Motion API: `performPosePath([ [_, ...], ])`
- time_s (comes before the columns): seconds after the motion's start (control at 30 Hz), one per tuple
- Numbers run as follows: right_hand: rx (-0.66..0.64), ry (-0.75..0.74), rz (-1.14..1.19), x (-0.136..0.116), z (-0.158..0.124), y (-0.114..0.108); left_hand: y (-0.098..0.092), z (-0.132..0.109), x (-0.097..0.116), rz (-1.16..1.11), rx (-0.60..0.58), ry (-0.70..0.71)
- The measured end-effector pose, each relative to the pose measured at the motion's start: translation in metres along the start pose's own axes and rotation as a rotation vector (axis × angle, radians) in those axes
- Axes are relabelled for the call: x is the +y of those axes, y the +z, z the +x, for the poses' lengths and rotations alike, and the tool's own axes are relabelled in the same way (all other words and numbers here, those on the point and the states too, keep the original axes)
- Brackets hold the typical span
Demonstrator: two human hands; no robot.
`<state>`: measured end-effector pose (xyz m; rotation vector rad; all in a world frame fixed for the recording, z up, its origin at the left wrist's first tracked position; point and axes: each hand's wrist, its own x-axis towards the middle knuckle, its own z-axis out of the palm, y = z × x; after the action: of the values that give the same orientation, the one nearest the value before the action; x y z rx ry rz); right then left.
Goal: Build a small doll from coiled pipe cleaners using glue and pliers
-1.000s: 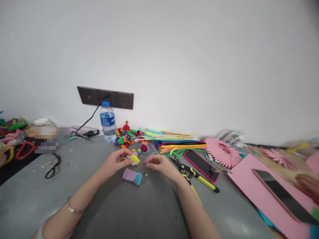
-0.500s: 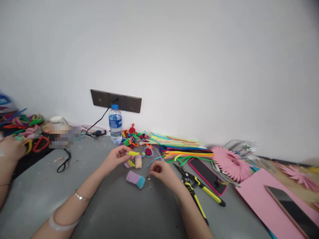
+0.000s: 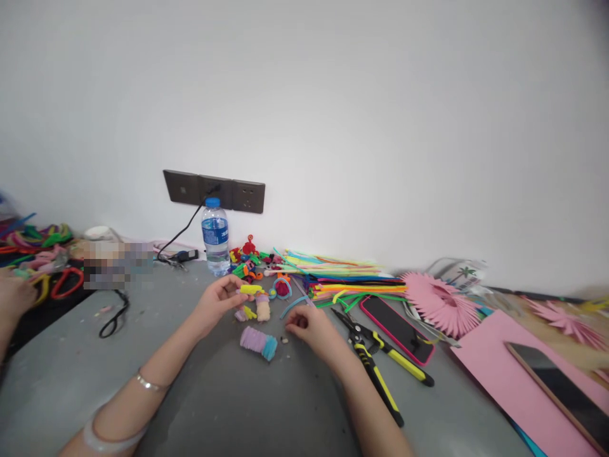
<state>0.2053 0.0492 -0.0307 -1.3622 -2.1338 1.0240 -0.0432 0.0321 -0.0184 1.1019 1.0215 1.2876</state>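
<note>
My left hand (image 3: 223,301) pinches a small yellow pipe-cleaner coil (image 3: 250,289) between thumb and fingers, above the table. Just beyond its fingertips lies a peach and lilac pipe-cleaner piece (image 3: 263,307), beside a small yellow and lilac piece (image 3: 245,313). Nearer to me rests a lilac coil with a light-blue end (image 3: 259,343). My right hand (image 3: 307,325) is closed, thumb against curled fingers, low over the table; whatever may be in that pinch is too small to make out. A light-blue pipe cleaner (image 3: 292,307) curves just behind it.
Pliers (image 3: 375,355) and a pink-edged phone (image 3: 397,330) lie right of my right hand. Behind are a pipe-cleaner bundle (image 3: 352,279), small colourful figures (image 3: 247,257) and a water bottle (image 3: 216,238). Pink card (image 3: 495,355) is at right. Another person's hand (image 3: 16,295) is far left.
The view has shifted slightly to the right. Both hands stay almost in place, and the yellow coil remains in my left fingers. The other person's hand has moved a little toward the left edge.
</note>
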Motion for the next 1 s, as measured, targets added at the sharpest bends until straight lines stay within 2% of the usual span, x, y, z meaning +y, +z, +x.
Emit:
performPosePath([
  [0.5,0.03,-0.018,-0.019,0.0,-0.001,-0.003,0.0,-0.001,-0.002,0.077,-0.065,0.006],
  [0.73,0.053,-0.059,-0.067,0.002,-0.002,-0.005,0.002,0.0,-0.002,0.101,-0.018,0.042],
  [0.87,0.147,-0.082,-0.019,0.006,0.001,-0.006,0.005,-0.001,0.0,0.069,-0.026,0.033],
  [1.0,0.328,-0.123,0.026,0.003,0.001,-0.011,0.004,-0.002,-0.001,0.031,-0.059,0.026],
])
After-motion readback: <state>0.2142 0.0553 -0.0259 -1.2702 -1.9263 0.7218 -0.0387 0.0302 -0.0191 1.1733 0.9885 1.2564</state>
